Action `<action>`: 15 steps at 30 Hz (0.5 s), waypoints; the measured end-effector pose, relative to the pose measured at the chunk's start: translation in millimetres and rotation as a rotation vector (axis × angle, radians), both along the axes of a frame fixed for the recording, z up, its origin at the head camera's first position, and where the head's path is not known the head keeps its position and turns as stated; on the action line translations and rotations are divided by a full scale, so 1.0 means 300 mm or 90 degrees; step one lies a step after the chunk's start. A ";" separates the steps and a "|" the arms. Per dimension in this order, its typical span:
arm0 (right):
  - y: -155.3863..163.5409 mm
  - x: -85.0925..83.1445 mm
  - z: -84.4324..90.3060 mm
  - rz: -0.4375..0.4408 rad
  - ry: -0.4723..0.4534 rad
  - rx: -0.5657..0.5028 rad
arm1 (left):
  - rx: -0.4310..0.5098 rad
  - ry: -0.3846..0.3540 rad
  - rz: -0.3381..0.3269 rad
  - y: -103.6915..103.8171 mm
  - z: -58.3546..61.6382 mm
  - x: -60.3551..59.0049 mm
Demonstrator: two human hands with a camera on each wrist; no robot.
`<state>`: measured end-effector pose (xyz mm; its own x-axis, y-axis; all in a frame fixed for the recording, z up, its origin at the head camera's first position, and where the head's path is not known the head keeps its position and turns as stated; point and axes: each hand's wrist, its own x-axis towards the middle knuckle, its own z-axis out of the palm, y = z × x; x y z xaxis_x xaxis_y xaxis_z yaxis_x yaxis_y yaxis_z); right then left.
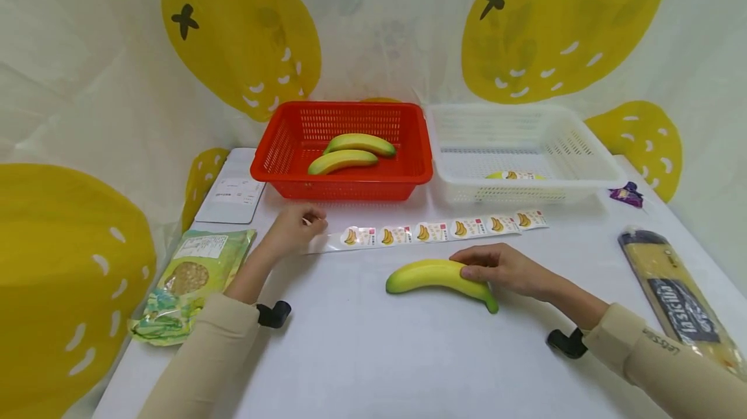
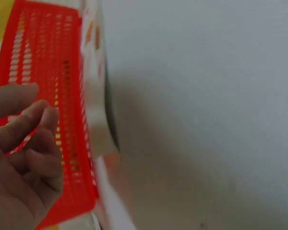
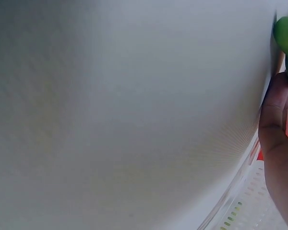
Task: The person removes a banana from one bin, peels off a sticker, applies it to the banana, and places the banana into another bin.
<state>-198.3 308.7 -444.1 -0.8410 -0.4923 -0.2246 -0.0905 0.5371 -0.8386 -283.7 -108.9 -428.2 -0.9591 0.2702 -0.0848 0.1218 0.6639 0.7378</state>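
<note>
- Resting my right hand (image 1: 504, 270) on the yellow banana with green tips (image 1: 438, 276), I curl my fingers over its right half, thumb on the near side; it lies flat on the white table (image 1: 408, 354), its free end pointing away from my fingertips to the left.
- My left hand (image 1: 294, 227) sits at the left end of the long strip of banana stickers (image 1: 432, 232), fingertips bent and pinching that end; the strip runs off from my fingers to the right, flat on the table, just beyond the banana.
- Just past my left fingertips stands the red plastic mesh basket (image 1: 344, 182) with two more bananas lying inside.
- Beyond my right fingers, past the strip, is the white plastic mesh basket (image 1: 525, 146), touching the red one's side; a stickered banana shows through its front wall.
- Left of my left wrist lies a green packet of grains (image 1: 187, 283).
- Well to the right of my right wrist lies a long packet of spaghetti (image 1: 677, 296).
</note>
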 end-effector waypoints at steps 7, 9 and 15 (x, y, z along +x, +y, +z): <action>-0.003 0.005 0.004 0.004 0.002 0.002 | -0.132 0.033 -0.041 0.086 -0.045 -0.004; -0.006 0.006 0.006 0.005 0.003 0.004 | -0.149 0.032 -0.043 0.097 -0.052 -0.002; -0.006 0.006 0.010 0.005 0.012 0.004 | -0.169 0.040 -0.032 0.106 -0.061 -0.001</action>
